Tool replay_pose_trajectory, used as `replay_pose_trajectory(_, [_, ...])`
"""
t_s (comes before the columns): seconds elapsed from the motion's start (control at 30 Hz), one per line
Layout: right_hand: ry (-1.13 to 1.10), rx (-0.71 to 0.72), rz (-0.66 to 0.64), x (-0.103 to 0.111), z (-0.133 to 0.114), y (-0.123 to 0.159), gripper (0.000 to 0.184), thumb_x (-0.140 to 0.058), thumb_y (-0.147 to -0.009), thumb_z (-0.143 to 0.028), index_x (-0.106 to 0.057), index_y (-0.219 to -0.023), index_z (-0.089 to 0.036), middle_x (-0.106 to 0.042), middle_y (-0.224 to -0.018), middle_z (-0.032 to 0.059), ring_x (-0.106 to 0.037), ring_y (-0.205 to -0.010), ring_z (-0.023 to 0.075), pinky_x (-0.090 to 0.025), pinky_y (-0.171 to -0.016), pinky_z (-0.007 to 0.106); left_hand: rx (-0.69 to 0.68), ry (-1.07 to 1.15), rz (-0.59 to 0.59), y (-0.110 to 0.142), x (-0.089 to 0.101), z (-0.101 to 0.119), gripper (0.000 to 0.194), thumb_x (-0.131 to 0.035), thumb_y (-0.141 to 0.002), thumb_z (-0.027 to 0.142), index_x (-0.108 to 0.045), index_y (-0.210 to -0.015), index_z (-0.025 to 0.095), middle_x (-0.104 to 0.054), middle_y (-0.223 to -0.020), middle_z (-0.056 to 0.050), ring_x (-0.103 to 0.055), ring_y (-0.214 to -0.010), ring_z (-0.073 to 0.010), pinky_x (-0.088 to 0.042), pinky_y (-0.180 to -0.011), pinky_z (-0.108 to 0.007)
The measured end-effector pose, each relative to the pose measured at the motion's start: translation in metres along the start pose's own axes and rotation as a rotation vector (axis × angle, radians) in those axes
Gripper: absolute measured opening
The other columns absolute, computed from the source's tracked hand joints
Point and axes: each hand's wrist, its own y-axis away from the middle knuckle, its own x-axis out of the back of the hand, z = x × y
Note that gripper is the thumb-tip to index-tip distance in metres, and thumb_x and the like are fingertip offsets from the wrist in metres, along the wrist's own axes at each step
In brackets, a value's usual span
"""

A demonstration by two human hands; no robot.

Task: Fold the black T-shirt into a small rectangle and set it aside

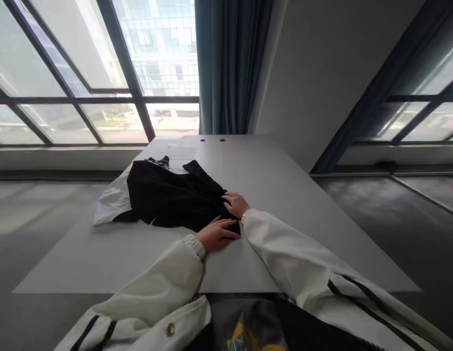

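A black garment (167,195) lies crumpled on the white table (285,195), with a narrow strip of its cloth sticking out at the back. My left hand (217,235) rests on the near right end of the garment, fingers stretched and spread over the cloth. Just beyond it, my right hand (236,204) touches the garment's right edge with its fingers apart. Neither hand shows a clear grip on the fabric. Under the garment's left end is a white, thin, wrinkled sheet or bag (114,197), partly hidden.
A pale flat rectangular sheet (181,152) lies towards the table's back, near two small round holes. A blue curtain (231,68) and large windows (167,48) stand behind the table. Grey floor (358,214) extends on both sides.
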Motion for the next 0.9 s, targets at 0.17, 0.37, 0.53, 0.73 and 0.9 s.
replay_pose_trajectory(0.17, [0.019, -0.097, 0.071, 0.003, 0.007, 0.007, 0.038, -0.059, -0.098, -0.026, -0.076, -0.131, -0.02, -0.072, -0.133, 0.0111, -0.063, -0.121, 0.0269, -0.044, -0.114, 0.039, 0.009, 0.027, 0.065, 0.001, -0.003, 0.0, 0.063, -0.066, -0.093, 0.022, -0.055, -0.153, 0.038, -0.047, -0.166, -0.006, -0.044, -0.153, -0.0286, -0.02, -0.131, -0.061])
replay_pose_trajectory(0.37, [0.046, -0.203, 0.145, 0.003, 0.027, 0.013, 0.038, -0.053, -0.095, -0.013, -0.08, -0.122, -0.015, -0.076, -0.122, 0.0137, -0.064, -0.117, 0.0271, -0.045, -0.111, 0.037, 0.234, -0.063, 0.377, 0.004, -0.004, -0.002, 0.084, -0.081, -0.076, 0.023, -0.053, -0.155, 0.025, -0.036, -0.169, -0.015, -0.03, -0.158, -0.0396, -0.033, -0.128, -0.058])
replay_pose_trajectory(0.53, [0.057, -0.258, 0.167, 0.004, 0.043, 0.022, 0.047, -0.051, -0.089, -0.003, -0.079, -0.125, -0.014, -0.076, -0.123, 0.0143, -0.065, -0.117, 0.0265, -0.046, -0.109, 0.034, 0.345, -0.164, 0.393, 0.006, 0.0, 0.0, 0.073, -0.081, -0.08, 0.03, -0.059, -0.15, 0.026, -0.04, -0.168, -0.014, -0.028, -0.159, -0.0407, -0.035, -0.124, -0.062])
replay_pose_trajectory(0.73, [0.067, -0.273, 0.184, 0.005, 0.049, 0.036, 0.041, -0.052, -0.093, -0.006, -0.079, -0.122, -0.016, -0.076, -0.118, 0.013, -0.064, -0.112, 0.0263, -0.046, -0.106, 0.035, 0.402, -0.247, 0.458, 0.006, 0.001, 0.007, 0.061, -0.079, -0.082, 0.034, -0.068, -0.141, 0.026, -0.026, -0.175, -0.013, -0.022, -0.162, -0.04, -0.032, -0.126, -0.059])
replay_pose_trajectory(0.9, [0.074, -0.297, 0.215, 0.006, 0.053, 0.042, 0.03, -0.057, -0.097, -0.014, -0.08, -0.115, -0.015, -0.076, -0.111, 0.0141, -0.063, -0.108, 0.0277, -0.046, -0.104, 0.038, 0.619, -0.33, 0.522, 0.01, 0.009, -0.001, 0.06, -0.075, -0.085, 0.034, -0.065, -0.144, 0.032, -0.028, -0.175, -0.009, -0.022, -0.162, -0.0393, -0.004, -0.13, -0.07])
